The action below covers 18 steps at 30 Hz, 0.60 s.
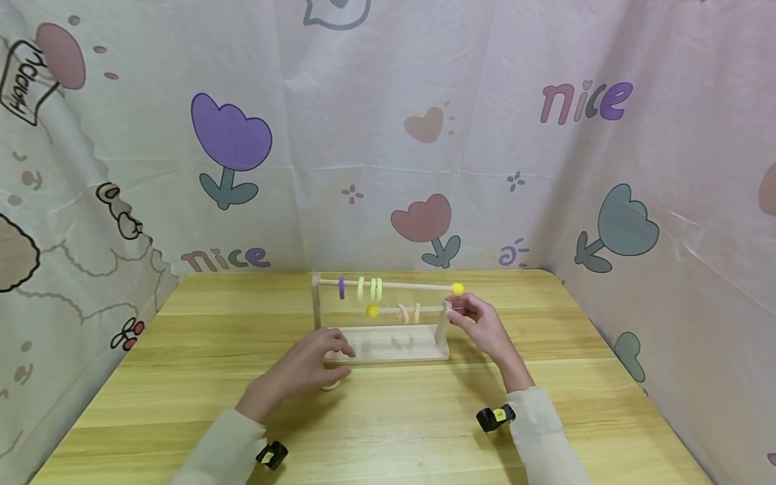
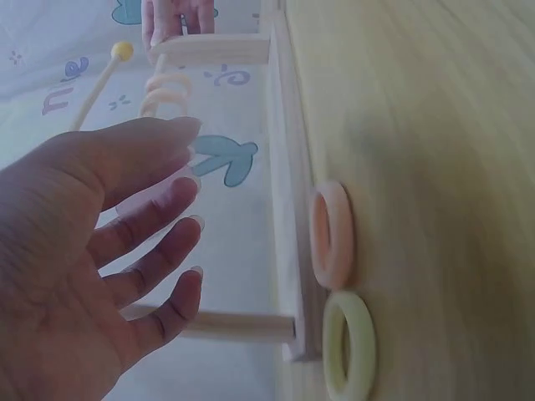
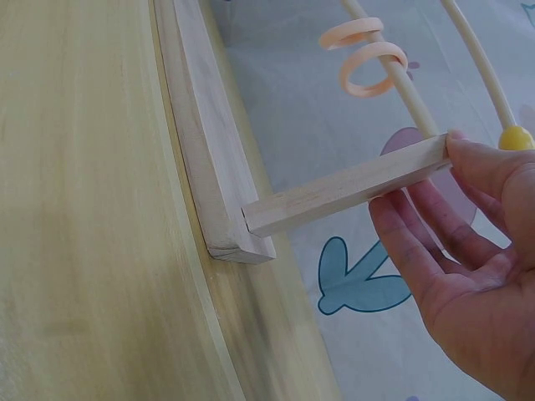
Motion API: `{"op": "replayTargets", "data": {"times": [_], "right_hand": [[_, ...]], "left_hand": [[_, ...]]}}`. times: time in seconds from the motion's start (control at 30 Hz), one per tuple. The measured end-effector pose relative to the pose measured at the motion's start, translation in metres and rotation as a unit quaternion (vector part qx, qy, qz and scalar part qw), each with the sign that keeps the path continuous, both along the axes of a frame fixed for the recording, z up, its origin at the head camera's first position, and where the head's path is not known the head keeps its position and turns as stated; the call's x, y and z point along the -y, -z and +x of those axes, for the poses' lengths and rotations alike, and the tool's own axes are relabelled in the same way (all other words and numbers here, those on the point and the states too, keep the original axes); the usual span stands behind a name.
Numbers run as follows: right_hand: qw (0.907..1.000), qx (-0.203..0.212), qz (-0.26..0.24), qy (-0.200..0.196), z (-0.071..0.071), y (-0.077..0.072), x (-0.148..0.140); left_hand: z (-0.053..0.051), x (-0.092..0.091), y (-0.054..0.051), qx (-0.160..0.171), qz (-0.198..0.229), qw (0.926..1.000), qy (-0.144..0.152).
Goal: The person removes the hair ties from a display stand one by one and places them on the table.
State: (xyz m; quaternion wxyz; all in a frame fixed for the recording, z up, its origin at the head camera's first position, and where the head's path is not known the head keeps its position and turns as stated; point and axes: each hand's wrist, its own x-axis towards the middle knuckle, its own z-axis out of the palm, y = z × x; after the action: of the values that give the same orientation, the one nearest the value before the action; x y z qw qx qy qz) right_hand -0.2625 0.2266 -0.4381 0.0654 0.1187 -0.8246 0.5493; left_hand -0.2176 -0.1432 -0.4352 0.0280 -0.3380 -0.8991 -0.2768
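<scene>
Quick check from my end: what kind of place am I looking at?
Probably a small screened-off indoor workspace: a wood-grain table, printed cloth hanging behind it and at both sides, and a wooden ring stand set out for handwork.

The bare left hand (image 1: 309, 360) has loosely bent fingers (image 2: 163, 257) spread apart, its thumb (image 2: 150, 149) set off from them. The bare right hand (image 1: 485, 330) pinches, thumb opposite fingers. Behind the fingers, cream fabric sleeves (image 1: 547, 434) cover both forearms.
</scene>
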Motion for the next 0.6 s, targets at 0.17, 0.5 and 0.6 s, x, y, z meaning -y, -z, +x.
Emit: {"op": "replayTargets", "data": {"times": [0.17, 0.5, 0.6], "right_hand": [[1.0, 0.004, -0.001, -0.001, 0.0, 0.0, 0.0], [1.0, 0.004, -0.002, -0.001, 0.001, -0.001, 0.001], [1.0, 0.002, -0.002, -0.002, 0.001, -0.001, 0.001]], "left_hand": [[-0.003, -0.013, -0.004, 0.008, 0.013, 0.9999, 0.008], [-0.011, -0.029, -0.007, 0.03, 0.047, 0.9984, 0.002], [-0.014, -0.032, -0.007, 0.022, 0.051, 0.9985, 0.0]]}}
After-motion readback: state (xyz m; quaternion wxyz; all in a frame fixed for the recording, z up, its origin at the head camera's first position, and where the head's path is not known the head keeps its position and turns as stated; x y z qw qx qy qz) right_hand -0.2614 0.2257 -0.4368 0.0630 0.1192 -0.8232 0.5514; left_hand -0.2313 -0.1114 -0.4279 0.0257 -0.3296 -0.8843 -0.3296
